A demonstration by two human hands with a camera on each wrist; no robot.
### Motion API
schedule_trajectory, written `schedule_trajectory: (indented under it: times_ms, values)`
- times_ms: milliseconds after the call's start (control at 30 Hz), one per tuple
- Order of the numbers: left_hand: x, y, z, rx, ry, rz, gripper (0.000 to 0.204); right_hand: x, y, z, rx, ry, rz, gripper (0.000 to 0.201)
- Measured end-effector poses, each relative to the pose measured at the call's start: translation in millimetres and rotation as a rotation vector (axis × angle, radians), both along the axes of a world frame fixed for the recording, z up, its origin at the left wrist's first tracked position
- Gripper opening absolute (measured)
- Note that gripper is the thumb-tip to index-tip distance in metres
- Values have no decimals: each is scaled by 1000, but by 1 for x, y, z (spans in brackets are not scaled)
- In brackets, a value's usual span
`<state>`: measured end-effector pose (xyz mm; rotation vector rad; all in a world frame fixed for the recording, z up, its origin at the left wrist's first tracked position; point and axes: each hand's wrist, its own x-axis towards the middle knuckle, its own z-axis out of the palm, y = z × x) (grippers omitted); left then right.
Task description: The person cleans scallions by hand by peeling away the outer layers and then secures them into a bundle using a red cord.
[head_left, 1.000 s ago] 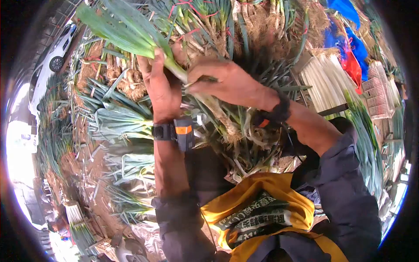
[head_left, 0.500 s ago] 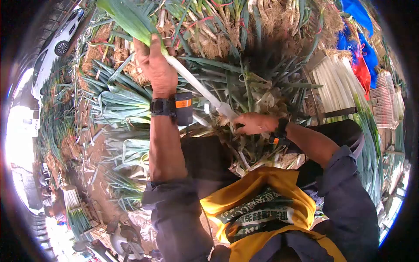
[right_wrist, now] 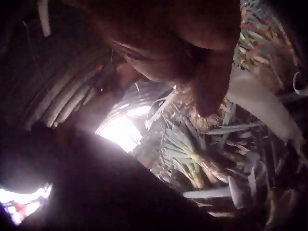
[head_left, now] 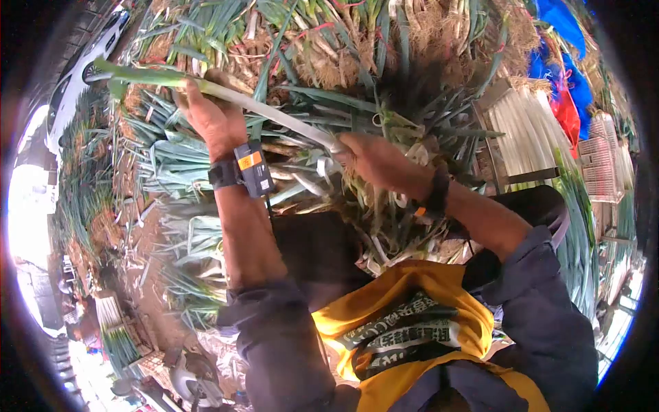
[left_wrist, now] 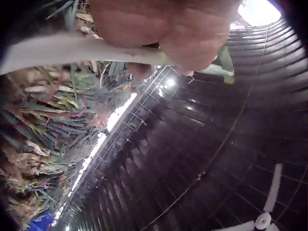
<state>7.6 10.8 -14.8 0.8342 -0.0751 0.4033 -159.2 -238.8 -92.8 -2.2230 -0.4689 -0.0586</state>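
Note:
A leek point(head_left: 274, 117) with a smooth white shaft slants across in front of me in the head view, green leaves to the upper left. My left hand point(head_left: 216, 127) grips it just below the leaves; the left wrist view shows fingers curled round the pale shaft point(left_wrist: 62, 53). At the lower end, my right hand point(head_left: 384, 161) has its fingers curled round the root end, which they mostly hide. Loose peelings and leaves point(head_left: 384, 226) lie in a heap below the right hand.
Tied bundles of unpeeled leeks point(head_left: 439, 41) lie along the far side. White peeled leeks point(head_left: 522, 130) are stacked at the right, near a red bag point(head_left: 566, 117) and a pale crate point(head_left: 600, 158). More leafy leeks point(head_left: 189, 165) lie at the left.
The right hand slid from the upper shaft down to the root end, baring a white shaft, then rose with that end. The left hand moved left, and the leek now lies flatter.

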Motion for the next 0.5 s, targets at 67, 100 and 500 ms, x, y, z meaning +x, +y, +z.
schedule_trajectory:
  times_ms: [67,100,500]
  values:
    - [-4,-11,2,-27,185,26,34,10,-2,19,0,-154,125,17]
    - [-5,-14,0,23,216,83,34,16,-2,20,-21,-309,221,16]
    - [31,43,-52,175,316,606,64,-74,-35,85,-588,-306,199,20]
